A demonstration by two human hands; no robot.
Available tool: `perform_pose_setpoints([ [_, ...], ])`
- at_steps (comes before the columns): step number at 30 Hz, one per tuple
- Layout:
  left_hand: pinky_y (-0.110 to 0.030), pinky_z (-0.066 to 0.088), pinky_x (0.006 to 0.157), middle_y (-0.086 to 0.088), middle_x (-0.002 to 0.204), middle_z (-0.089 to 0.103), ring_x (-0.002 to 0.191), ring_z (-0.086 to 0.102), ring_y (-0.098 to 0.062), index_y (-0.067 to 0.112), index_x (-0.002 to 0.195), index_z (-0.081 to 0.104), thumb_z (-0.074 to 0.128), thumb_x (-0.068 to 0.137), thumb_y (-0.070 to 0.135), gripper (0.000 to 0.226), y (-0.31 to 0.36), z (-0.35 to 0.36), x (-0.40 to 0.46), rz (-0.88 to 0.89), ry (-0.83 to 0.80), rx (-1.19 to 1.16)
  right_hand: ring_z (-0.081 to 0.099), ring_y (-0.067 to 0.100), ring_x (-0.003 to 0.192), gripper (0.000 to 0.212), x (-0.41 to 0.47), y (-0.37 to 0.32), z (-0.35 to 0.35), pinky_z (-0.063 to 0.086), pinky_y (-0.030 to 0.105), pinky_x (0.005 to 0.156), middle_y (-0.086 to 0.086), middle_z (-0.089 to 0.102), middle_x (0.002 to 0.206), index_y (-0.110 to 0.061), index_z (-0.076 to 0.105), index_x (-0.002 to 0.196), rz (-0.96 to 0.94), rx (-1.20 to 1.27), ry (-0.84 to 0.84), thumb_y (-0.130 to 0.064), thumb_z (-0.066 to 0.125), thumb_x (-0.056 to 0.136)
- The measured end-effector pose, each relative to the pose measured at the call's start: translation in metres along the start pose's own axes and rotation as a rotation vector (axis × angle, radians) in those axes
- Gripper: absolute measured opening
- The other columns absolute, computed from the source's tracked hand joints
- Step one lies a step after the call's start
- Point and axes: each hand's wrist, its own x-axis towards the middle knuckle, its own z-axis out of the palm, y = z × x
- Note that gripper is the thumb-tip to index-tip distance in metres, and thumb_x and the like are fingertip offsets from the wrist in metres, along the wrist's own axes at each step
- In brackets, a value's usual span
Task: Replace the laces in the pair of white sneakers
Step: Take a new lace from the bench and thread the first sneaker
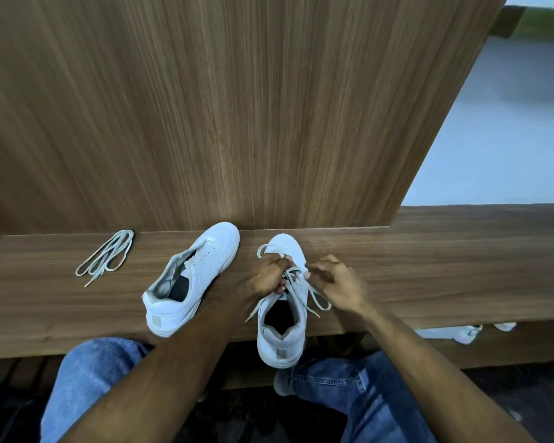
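- A long wooden shelf (429, 270) with a walnut-ish grain is running left to right, and everything is sitting on it.
- Right behind it a tall wood panel (205, 107) with vertical grain is standing up and filling most of the view; off to the right a pale grey floor (509, 139) is showing past its slanted edge.
- The right sneaker (282, 334) is sitting toe toward the panel, heel hanging a bit over the front edge of the shelf, above the person's jeans (87, 378).
- The left hand (269, 276) is curling round the lace (301, 282) on top of that shoe, fingers bunched tight on the crossings.
- The right hand (339, 282) is hovering just beside it with fingers bent, looking like it's pinching a strand, though it's blurry so I can't say for sure.
- Loose ends of the lace are trailing down both sides of the shoe.
- The other sneaker (189, 279) is lying just to the left, angled, with no lace in it that I can see.
- A spare lace (106, 257) is lying looped further left on the shelf, well apart from both shoes.
- Under the shelf at the right, something white (454, 334) is peeking out, can't tell what exactly.
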Motion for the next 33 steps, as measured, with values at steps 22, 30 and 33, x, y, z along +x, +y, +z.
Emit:
perform_pose_setpoints([
  [22,-0.021,0.043,0.037,-0.013,0.074,0.051,0.053,0.047,-0.018,0.002,0.098,0.064,0.043,0.101,0.015,0.025,-0.003,-0.002,0.011,-0.107,0.061,-0.118,0.058,0.016,0.069,0.047,0.004,-0.011,0.043,0.050,0.033,0.072,-0.009,0.066,0.072,-0.036,0.070,0.112,0.031,0.319,0.062,-0.036,0.040,0.076],
  [30,-0.024,0.048,0.042,-0.014,0.075,0.056,0.047,0.054,-0.015,0.001,0.094,0.063,0.047,0.100,0.015,0.022,0.005,-0.008,0.009,-0.086,0.028,0.001,0.047,0.006,0.052,0.028,0.015,-0.009,0.052,0.045,0.037,0.056,-0.007,0.059,0.053,-0.021,0.067,0.065,-0.044,0.321,0.047,-0.037,0.062,0.088],
  [33,-0.034,0.043,0.061,-0.003,0.059,0.053,0.057,0.050,-0.015,0.012,0.058,0.056,0.064,0.090,0.028,0.036,-0.004,-0.022,0.017,0.151,0.076,0.372,0.051,0.008,0.057,0.019,0.018,-0.006,0.056,0.047,0.037,0.058,0.004,0.065,0.061,-0.025,0.073,0.072,-0.012,0.425,0.073,-0.033,0.064,0.086],
])
